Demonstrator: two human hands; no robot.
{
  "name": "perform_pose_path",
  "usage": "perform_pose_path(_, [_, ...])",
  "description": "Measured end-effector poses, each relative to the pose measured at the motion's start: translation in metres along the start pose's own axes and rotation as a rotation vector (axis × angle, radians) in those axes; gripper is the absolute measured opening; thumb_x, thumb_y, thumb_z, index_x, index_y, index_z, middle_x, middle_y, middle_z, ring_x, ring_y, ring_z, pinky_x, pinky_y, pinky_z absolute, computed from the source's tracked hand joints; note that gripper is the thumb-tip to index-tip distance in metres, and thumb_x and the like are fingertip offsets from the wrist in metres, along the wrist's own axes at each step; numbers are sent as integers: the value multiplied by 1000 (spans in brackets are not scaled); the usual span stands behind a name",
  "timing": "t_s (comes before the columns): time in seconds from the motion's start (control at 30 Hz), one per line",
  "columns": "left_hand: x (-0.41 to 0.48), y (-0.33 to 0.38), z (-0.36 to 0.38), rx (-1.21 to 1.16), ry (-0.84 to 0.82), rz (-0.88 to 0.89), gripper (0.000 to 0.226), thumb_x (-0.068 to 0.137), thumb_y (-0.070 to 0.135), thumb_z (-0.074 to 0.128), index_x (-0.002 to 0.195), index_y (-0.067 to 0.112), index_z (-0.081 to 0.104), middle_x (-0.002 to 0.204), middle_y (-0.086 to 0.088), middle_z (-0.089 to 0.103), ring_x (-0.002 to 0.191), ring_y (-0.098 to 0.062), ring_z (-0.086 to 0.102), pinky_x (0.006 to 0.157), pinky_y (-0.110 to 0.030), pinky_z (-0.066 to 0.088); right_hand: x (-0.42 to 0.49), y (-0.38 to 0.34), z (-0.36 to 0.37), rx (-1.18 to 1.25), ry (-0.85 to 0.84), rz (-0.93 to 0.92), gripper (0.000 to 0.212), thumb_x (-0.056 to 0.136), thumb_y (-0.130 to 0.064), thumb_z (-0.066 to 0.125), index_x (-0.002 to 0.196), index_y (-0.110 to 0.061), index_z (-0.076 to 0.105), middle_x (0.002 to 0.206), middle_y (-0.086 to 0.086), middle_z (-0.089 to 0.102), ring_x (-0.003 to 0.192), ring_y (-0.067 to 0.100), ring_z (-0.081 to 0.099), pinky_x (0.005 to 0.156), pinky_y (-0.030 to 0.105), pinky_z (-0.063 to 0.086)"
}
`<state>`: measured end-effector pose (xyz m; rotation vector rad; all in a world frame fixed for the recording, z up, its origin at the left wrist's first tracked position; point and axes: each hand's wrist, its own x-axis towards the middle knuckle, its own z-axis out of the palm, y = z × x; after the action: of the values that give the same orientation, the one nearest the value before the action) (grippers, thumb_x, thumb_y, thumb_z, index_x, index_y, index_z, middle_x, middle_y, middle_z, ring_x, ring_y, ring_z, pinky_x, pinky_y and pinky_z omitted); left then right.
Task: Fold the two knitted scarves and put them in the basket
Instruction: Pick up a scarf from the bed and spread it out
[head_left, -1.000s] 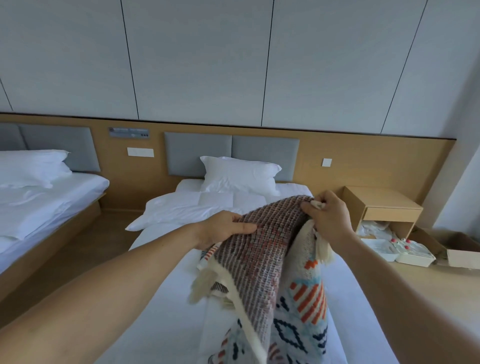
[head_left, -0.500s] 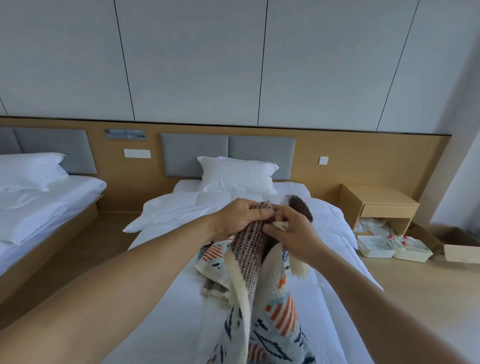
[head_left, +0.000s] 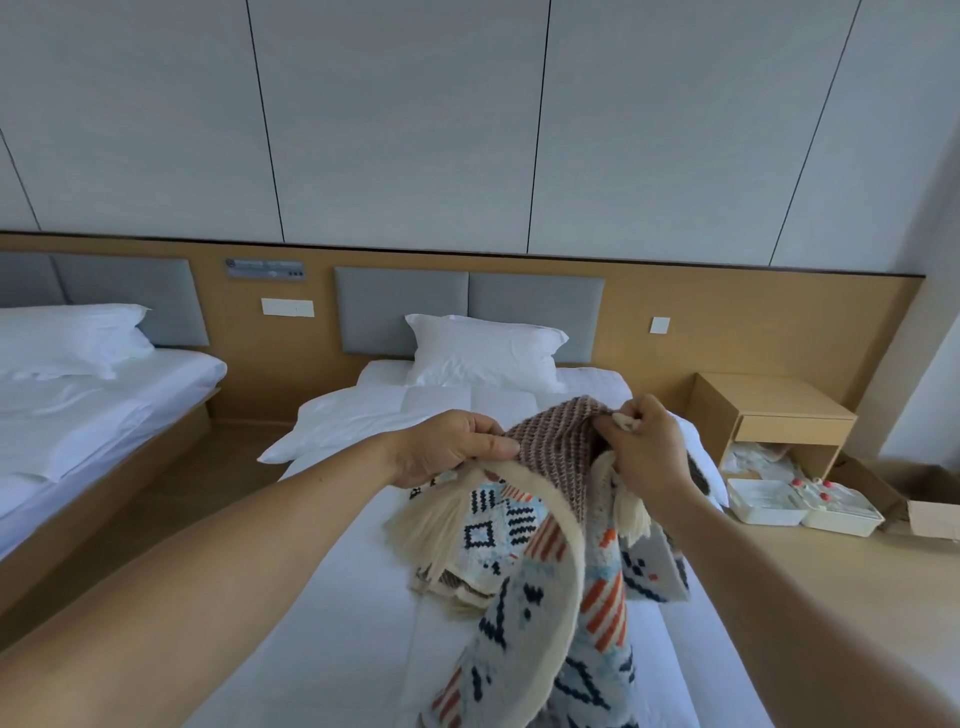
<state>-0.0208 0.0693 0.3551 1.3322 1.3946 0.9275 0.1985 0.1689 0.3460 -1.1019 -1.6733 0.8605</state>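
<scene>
I hold a knitted scarf (head_left: 553, 447) up over the white bed (head_left: 353, 571). One face is brown-and-cream weave, the other is cream with blue, orange and dark geometric patterns (head_left: 524, 613) and cream fringe. My left hand (head_left: 452, 447) grips its top edge on the left, and my right hand (head_left: 641, 441) pinches the top edge on the right. The scarf hangs down from both hands to the bottom of the view, and part of it lies bunched on the mattress. I cannot tell a second scarf apart from this one. No basket is in view.
A pillow (head_left: 483, 353) and folded duvet lie at the head of the bed. A second bed (head_left: 78, 405) stands to the left across a wooden floor gap. At the right are a wooden nightstand (head_left: 769, 415), white plastic boxes (head_left: 800, 506) and a cardboard box (head_left: 930, 514).
My hands came together at the scarf's top half a second ago and have now moved apart again, spreading the brown weave between them. The patterned side now hangs lower left.
</scene>
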Motion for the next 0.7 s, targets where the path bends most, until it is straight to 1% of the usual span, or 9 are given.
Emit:
perform_pose_path(0.07, [3,0,-1,-83,42,8,18,92,27,65,81,12,60,78,-11,64,65,-18,57,61,-25,44,2,0,1,4,41,9,26,88,-22,70,75,-16,48,82,-2,54,68,19,53,61,35,45])
perform_pose_path(0.13, [8,2,2,-162,107,39,20,95,25,61,82,10,57,83,-26,62,57,-20,62,57,-28,50,2,-3,3,-93,39,-9,28,85,-29,72,76,-17,50,88,-1,52,68,16,52,62,32,43])
perform_pose_path(0.17, [12,4,5,-164,140,51,22,95,25,61,82,8,57,81,-29,61,53,-20,62,57,-31,49,0,-6,6,-127,10,-16,30,83,-31,74,75,-17,50,83,0,54,65,16,52,58,31,40])
perform_pose_path(0.23, [18,9,15,-111,178,43,24,97,23,59,79,7,54,63,-17,63,45,-16,57,52,-31,46,-6,-12,15,-106,-62,-11,33,79,-33,78,73,-17,50,68,-1,57,60,17,53,55,30,39])
perform_pose_path(0.3, [22,13,25,-76,141,35,25,98,22,57,79,6,55,63,-12,63,47,-17,53,46,-27,46,-12,-19,24,-62,-87,-10,32,76,-34,80,71,-16,54,64,-1,61,60,17,56,57,33,45])
perform_pose_path(0.4, [27,15,32,-48,92,21,26,101,12,48,80,2,59,78,-21,63,53,-20,51,48,-27,47,-18,-23,32,-20,-99,-8,21,76,-30,79,74,-16,63,71,-2,66,69,16,63,62,31,50])
perform_pose_path(0.5, [30,14,31,-75,112,-5,27,99,10,42,90,-6,62,87,-28,63,55,-23,51,48,-27,47,-22,-20,31,8,-89,-8,13,78,-27,77,79,-16,70,77,-4,70,75,12,65,67,27,52])
perform_pose_path(0.63, [32,7,24,-82,117,-40,23,92,8,42,90,-7,60,87,-29,61,57,-24,53,51,-28,47,-27,-16,35,49,-181,47,30,87,-34,65,77,-7,73,72,-1,71,70,17,63,66,30,47])
perform_pose_path(0.7, [32,3,21,-50,108,-81,24,89,12,43,87,-4,60,84,-26,57,59,-24,56,53,-28,48,-29,-17,34,193,-279,138,36,94,-26,52,76,-5,75,79,3,75,77,16,67,66,25,48])
